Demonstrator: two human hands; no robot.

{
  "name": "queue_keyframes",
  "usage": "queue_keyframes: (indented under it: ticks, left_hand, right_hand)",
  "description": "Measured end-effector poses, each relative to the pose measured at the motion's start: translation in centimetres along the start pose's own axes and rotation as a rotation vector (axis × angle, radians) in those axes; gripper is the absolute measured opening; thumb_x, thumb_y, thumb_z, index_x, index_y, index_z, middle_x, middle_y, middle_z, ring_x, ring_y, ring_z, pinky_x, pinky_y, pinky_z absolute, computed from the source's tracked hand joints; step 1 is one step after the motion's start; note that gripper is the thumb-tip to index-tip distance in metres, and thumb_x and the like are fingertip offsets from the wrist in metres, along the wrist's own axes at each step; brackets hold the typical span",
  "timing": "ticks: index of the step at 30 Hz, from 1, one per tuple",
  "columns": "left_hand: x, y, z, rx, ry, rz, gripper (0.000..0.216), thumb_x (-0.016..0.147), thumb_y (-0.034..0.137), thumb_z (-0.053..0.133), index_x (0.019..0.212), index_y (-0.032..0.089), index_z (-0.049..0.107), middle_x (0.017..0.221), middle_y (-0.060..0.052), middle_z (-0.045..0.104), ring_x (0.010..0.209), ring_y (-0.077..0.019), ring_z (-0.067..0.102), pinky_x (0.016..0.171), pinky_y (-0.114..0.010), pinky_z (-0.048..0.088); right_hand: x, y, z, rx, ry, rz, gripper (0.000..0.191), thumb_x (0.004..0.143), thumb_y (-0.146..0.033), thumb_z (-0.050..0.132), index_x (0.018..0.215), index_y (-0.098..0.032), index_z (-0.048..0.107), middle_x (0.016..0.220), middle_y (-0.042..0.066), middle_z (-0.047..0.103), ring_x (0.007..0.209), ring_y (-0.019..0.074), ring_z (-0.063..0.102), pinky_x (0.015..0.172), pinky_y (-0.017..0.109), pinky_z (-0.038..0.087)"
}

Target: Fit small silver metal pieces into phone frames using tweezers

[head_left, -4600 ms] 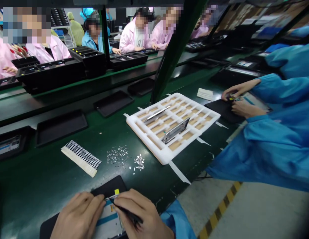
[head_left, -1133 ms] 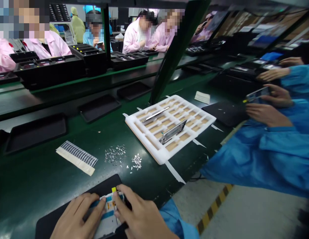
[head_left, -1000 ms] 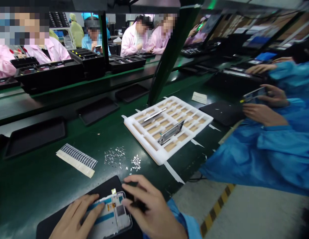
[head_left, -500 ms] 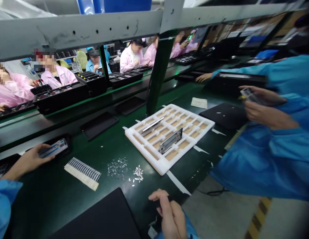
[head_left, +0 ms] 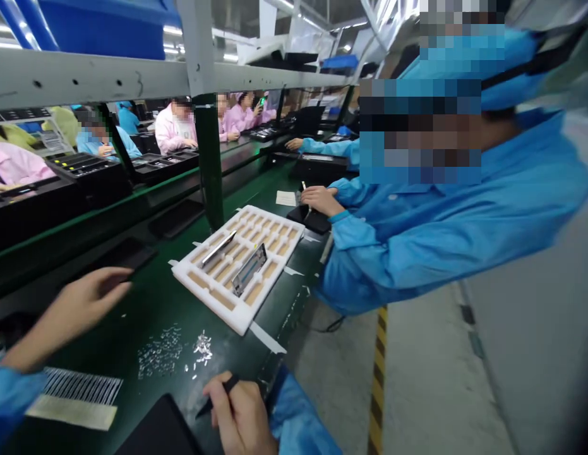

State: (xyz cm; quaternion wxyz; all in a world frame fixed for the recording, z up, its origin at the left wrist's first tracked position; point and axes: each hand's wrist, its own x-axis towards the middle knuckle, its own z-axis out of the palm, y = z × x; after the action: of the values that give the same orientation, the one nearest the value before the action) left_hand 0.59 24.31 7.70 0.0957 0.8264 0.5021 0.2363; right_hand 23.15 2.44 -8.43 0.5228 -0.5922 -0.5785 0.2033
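My left hand (head_left: 83, 309) reaches over the left side of the green bench, its fingers stretched out and nothing seen in them. Below it lies a paper-backed strip (head_left: 73, 414) with a row of thin silver pieces, partly covered by my sleeve. My right hand (head_left: 246, 414) is closed round a slim black pointed tool (head_left: 218, 395) near the bench's front edge. A scatter of tiny clear pieces (head_left: 158, 352) and a small pile of silver pieces (head_left: 203, 347) lie between my hands. Beyond them, a white foam tray (head_left: 244, 319) holds two upright phone frames (head_left: 250, 270).
A black mat (head_left: 161, 433) lies at the near edge. Dark trays (head_left: 175, 218) stand along the back, beside a green post (head_left: 209, 164). To the right, a co-worker in a blue smock (head_left: 426, 246) works over a black pad (head_left: 309, 218).
The view has swung right. My left hand has let go of the phone frame it held, which I no longer see. A black pointed tool now shows in my right hand.
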Motion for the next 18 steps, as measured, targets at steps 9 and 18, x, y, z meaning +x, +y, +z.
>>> queue_keyframes:
  ticks: [9, 18]
  left_hand:
    - [8.1, 17.8, 17.9, -0.039, -0.233, 0.088, 0.039, 0.103, 0.041, 0.071, 0.134, 0.019, 0.066, 0.134, -0.01, 0.07, 0.114, -0.0247, 0.072, 0.097, -0.048, 0.063]
    - [5.4, 15.1, 10.6, -0.094, 0.051, 0.19, 0.026, 0.106, 0.032, 0.067, 0.128, 0.02, 0.071, 0.127, -0.007, 0.075, 0.112, -0.022, 0.074, 0.1, -0.045, 0.061]
  right_hand:
    - [1.1, 1.5, -0.4, 0.127, 0.047, 0.044, 0.055, 0.117, -0.049, 0.037, 0.089, -0.02, 0.076, 0.062, 0.002, 0.071, 0.056, 0.0179, 0.073, 0.06, 0.024, 0.054]
    - [1.4, 2.9, -0.6, 0.324, -0.015, 0.218, 0.044, 0.11, -0.055, 0.058, 0.101, -0.017, 0.078, 0.075, 0.007, 0.079, 0.054, 0.018, 0.072, 0.048, 0.023, 0.054]
